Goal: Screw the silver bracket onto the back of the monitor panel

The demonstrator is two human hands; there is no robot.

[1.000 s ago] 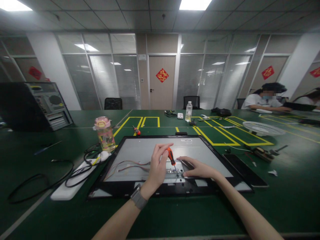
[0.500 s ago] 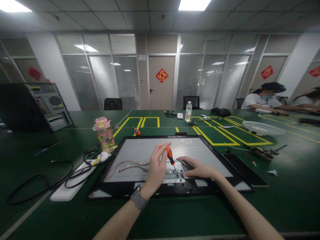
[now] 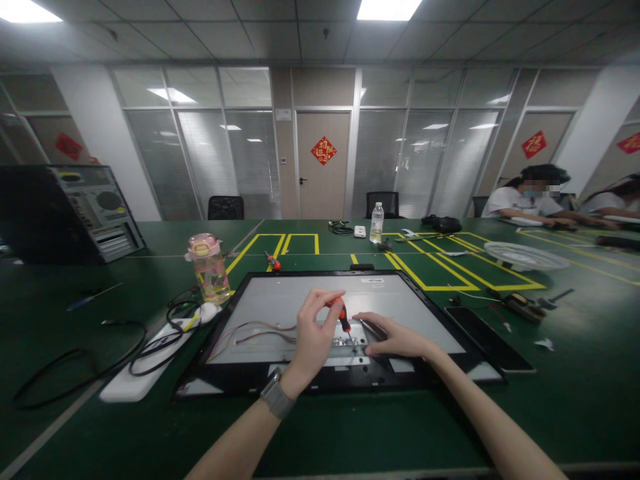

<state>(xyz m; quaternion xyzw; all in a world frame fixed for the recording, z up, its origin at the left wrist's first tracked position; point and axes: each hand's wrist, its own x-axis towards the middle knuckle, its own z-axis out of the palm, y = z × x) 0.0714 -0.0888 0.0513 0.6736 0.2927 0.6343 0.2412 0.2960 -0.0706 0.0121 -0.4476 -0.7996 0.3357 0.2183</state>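
An orange-and-black screwdriver point(image 3: 344, 316) leans in my left hand point(image 3: 316, 327), whose fingers close around the top of its handle. Its shaft slants down to a silver metal bracket point(image 3: 359, 331) with small screws. That bracket lies on the grey back of a flat display panel point(image 3: 280, 293) with a black frame. My right hand point(image 3: 400, 337) rests beside the screwdriver tip, thumb and fingers apart, touching the bracket's right side. Thin wires point(image 3: 267, 333) run left from under my left hand, which hides part of the bracket.
Left of the panel are a white power strip point(image 3: 125, 383) with black cables, a drinking bottle point(image 3: 209, 270) and a computer case point(image 3: 115, 213). A phone point(image 3: 493, 340) lies along the right edge. Behind are a red screwdriver point(image 3: 273, 263) and a water bottle point(image 3: 377, 223). People sit at far right.
My left fingers have curled in around the screwdriver's handle, where they were straighter before. My right hand has hardly moved, and the panel stays in place.
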